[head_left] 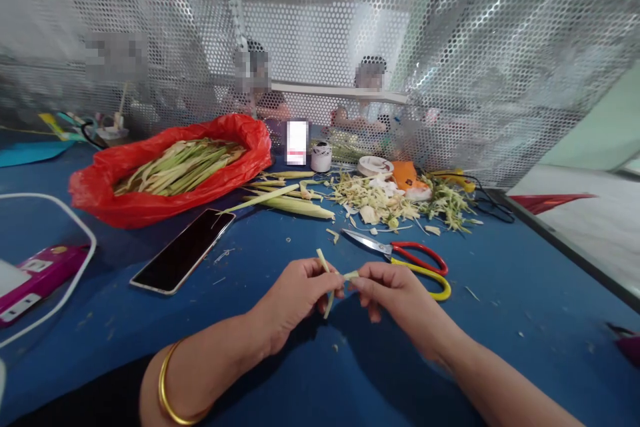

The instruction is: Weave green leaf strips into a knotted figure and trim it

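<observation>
Over the blue table my left hand (pixel 309 287) pinches a pale green strip of plant leaf (pixel 323 259), whose ends stick out above and below the fingers. My right hand (pixel 387 287) is closed at the fingertips on a short pale end of strip (pixel 351 275) that runs between both hands. Whether the two pieces are joined is hidden by my fingers. Scissors (pixel 400 255) with one red and one yellow handle lie just behind my right hand, blades pointing left. Loose long leaf strips (pixel 295 205) lie beyond my hands.
A red plastic bag (pixel 95 197) full of long leaves stands back left. In front of it lies a phone (pixel 183 253). Cut scraps (pixel 370 203), a tape roll (pixel 375 166) and a thread spool (pixel 321 157) sit along a perforated metal screen (pixel 320 33). A purple power strip (pixel 45 273) is left.
</observation>
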The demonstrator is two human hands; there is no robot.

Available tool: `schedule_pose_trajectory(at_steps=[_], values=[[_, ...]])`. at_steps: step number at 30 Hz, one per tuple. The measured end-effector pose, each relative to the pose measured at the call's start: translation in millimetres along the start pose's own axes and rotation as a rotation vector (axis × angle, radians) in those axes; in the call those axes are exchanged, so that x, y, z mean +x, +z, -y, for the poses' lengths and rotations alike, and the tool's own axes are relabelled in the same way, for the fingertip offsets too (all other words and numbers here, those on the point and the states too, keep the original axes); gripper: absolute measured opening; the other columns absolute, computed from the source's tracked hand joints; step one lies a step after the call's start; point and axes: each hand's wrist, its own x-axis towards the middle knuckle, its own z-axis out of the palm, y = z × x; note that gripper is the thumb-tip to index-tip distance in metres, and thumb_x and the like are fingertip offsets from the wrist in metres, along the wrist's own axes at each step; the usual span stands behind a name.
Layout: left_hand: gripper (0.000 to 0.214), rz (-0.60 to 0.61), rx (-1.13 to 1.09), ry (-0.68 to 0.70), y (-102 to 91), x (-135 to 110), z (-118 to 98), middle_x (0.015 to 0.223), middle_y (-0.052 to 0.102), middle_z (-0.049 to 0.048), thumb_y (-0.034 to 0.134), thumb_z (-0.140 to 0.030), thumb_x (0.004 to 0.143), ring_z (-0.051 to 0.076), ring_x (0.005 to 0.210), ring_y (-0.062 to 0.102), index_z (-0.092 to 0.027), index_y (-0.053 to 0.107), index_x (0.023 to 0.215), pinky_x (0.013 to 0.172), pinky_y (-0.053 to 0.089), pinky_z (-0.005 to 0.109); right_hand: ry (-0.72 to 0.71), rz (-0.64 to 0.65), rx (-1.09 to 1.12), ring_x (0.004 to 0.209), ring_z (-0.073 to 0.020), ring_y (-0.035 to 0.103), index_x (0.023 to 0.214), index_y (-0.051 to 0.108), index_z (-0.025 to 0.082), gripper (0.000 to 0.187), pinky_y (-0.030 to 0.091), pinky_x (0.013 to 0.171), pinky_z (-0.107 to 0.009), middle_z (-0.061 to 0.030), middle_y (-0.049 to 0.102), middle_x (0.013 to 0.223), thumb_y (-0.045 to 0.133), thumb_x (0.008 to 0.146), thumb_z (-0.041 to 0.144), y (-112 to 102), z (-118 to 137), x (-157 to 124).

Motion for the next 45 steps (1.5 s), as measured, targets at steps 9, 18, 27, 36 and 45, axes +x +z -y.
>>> schedule_pose_trajectory(at_steps=[9, 18, 27, 36, 45], values=[[0.023, -0.026, -0.039, -0.042, -4.0, 3.6, -1.6, 0.057, 0.05, -0.004, 0.066, -0.037, 0.067, 0.007, 0.047, 0.031, -0.015, 0.06, 0.067, 0.049, 0.017, 0.024, -0.098, -0.08, -0.066, 0.043, -0.008, 0.042, 0.065, 0.055, 0.018, 0.034, 0.034, 0.048, -0.023, 0.0061, 0.047, 0.052, 0.059, 0.081, 0.048, -15.1, -0.9, 10.5], [0.019, -0.199, -0.093, -0.002, -14.8, 12.9, -1.7, 0.053, 0.047, -0.0045, 0.065, -0.033, 0.065, 0.006, 0.045, 0.025, -0.014, 0.061, 0.066, 0.048, 0.014, 0.023, -0.178, -0.327, -1.408, 0.086, -0.0243, 0.062, 0.107, 0.057, 0.014, 0.04, 0.039, 0.068, -0.03, -0.0131, 0.065, 0.098, 0.049, 0.069, 0.003, -74.7, 3.5, 9.4], [0.015, -0.278, -0.166, 0.044, -21.6, 22.6, 3.5, 0.045, 0.038, -0.0058, 0.065, -0.028, 0.061, 0.005, 0.043, 0.022, -0.015, 0.06, 0.056, 0.045, 0.01, 0.023, -0.137, -0.173, -1.519, 0.097, -0.0286, 0.062, 0.127, 0.053, 0.012, 0.065, 0.042, 0.075, -0.032, -0.0154, 0.069, 0.101, 0.049, 0.063, 0.001, -87.1, -8.3, 27.1], [0.019, -0.326, -0.239, 0.106, -32.6, 28.0, -4.3, 0.048, 0.043, -0.0049, 0.068, -0.031, 0.061, 0.004, 0.041, 0.026, -0.014, 0.059, 0.057, 0.043, 0.011, 0.021, -0.15, -0.168, -0.467, 0.053, -0.0139, 0.054, 0.141, 0.041, 0.022, 0.066, 0.046, 0.054, -0.027, -0.0007, 0.061, 0.078, 0.057, 0.077, 0.029, -61.4, -6.0, 23.1], [0.022, -0.407, -0.336, 0.202, -34.7, 30.1, -5.2, 0.054, 0.051, -0.0034, 0.069, -0.034, 0.062, 0.003, 0.042, 0.029, -0.013, 0.064, 0.066, 0.041, 0.014, 0.02, -0.064, 0.174, -0.278, 0.056, -0.0094, 0.038, 0.114, 0.058, 0.023, 0.046, 0.036, 0.046, -0.018, 0.0049, 0.042, 0.069, 0.065, 0.079, 0.052, -28.9, 18.0, -13.6]])
